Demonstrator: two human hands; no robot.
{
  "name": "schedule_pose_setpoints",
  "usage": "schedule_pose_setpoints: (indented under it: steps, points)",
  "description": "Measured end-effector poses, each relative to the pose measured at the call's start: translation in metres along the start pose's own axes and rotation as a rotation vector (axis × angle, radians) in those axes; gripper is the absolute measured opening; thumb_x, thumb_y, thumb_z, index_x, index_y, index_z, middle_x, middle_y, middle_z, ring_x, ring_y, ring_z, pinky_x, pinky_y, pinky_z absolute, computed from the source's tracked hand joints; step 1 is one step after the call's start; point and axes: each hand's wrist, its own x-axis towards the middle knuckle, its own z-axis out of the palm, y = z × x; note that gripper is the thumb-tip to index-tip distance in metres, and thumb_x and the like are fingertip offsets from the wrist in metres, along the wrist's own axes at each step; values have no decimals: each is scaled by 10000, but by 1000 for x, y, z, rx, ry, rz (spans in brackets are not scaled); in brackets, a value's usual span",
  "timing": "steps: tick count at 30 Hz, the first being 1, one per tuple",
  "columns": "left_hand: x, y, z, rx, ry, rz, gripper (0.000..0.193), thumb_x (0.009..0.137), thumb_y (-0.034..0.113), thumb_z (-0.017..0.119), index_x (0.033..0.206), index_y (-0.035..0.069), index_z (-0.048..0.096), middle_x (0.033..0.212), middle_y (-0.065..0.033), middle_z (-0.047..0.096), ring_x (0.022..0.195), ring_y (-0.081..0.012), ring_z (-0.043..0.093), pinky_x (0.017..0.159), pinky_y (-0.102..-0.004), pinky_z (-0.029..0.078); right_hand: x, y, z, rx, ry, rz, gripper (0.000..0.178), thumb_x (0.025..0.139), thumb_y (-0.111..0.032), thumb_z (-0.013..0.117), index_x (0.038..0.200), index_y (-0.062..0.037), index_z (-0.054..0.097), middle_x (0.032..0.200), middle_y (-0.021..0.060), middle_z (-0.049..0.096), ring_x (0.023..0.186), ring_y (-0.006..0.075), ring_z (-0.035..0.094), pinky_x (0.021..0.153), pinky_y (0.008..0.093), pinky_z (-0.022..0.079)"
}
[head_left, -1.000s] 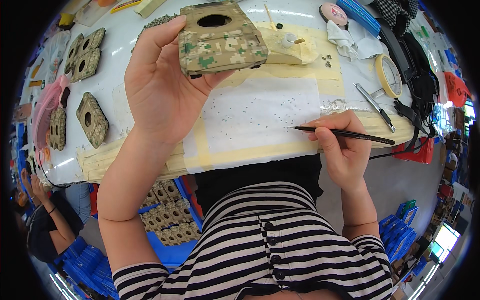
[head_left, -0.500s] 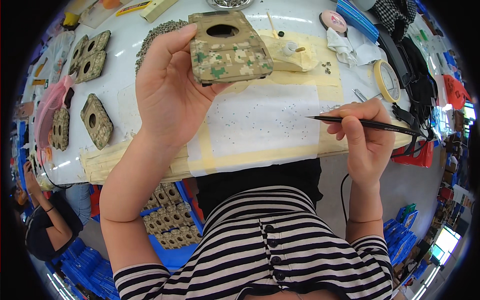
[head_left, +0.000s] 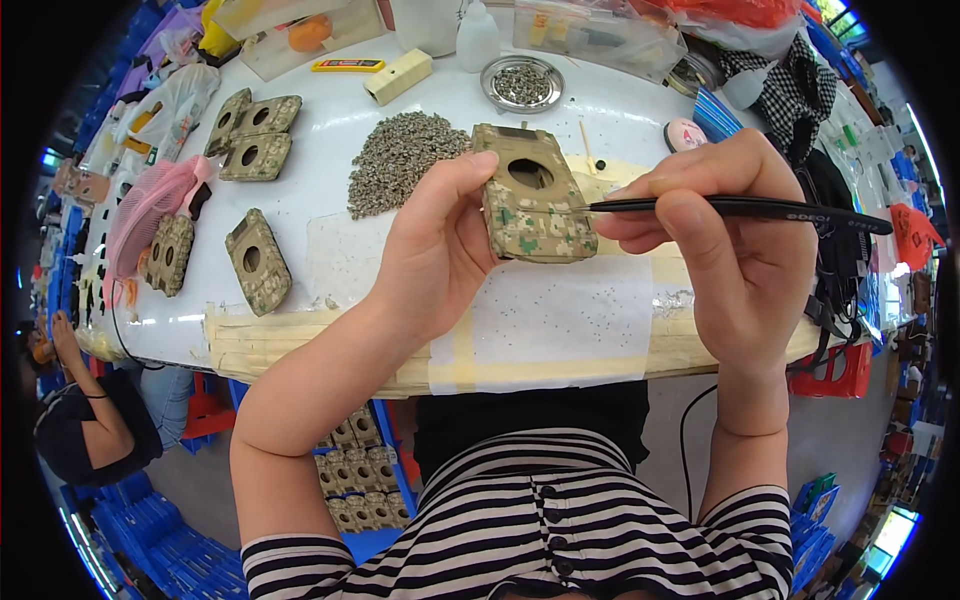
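Note:
My left hand (head_left: 430,250) grips a camouflage-painted toy tank hull (head_left: 545,226) by its left edge, thumb on the top face. The hull has a round hole in its upper surface and is tilted toward me above the table. In my right hand (head_left: 740,270) is a pair of black pointed tweezers (head_left: 780,209), pinched between thumb and fingers. Their tips reach the hull's right side, below the hole; whether they hold a tiny part is too small to tell. Beneath lies a white paper sheet (head_left: 560,325) dotted with tiny specks.
More camouflage hulls (head_left: 258,262) lie at left, near a pink mesh bag (head_left: 150,215). Behind my left hand sits a heap of small grey parts (head_left: 405,155). A round metal dish (head_left: 522,84) holds similar parts. Below the table's edge, a blue crate (head_left: 395,450) contains several hulls.
The view has tilted up, showing more of the table's far side. The tweezers, previously apart from the hull above the paper, now have their tips at its surface. My left hand keeps its hold.

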Motion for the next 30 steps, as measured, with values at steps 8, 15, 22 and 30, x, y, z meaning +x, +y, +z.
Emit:
schedule_pose_setpoints:
  steps: [8,15,22,30]
  points:
    - [-1,2,2,-81,-46,16,337,918,273,442,1073,-8,544,1010,-106,637,923,-177,641,840,-360,527,4,1,3,-64,-76,8,137,913,-66,538,903,70,523,835,144,616,736,198,669,644,242,557]
    - [-2,2,2,-71,-49,16,342,916,275,439,1081,-8,539,1015,-108,635,928,-175,641,835,-361,534,6,0,2,-95,-109,14,128,900,-57,560,893,68,536,840,141,616,729,172,661,657,229,547]
    - [-2,1,2,-80,-35,14,346,918,274,435,1087,-11,536,1026,-109,633,928,-175,640,835,-359,533,5,-1,3,-131,-114,32,125,897,-55,564,891,68,541,840,136,617,737,170,661,663,221,541]
    - [-2,2,0,-87,-77,9,337,917,271,440,1082,-7,537,1038,-107,625,949,-174,629,842,-359,526,5,-1,2,-169,-120,29,118,893,-48,566,894,68,541,845,135,618,740,168,662,665,216,537]
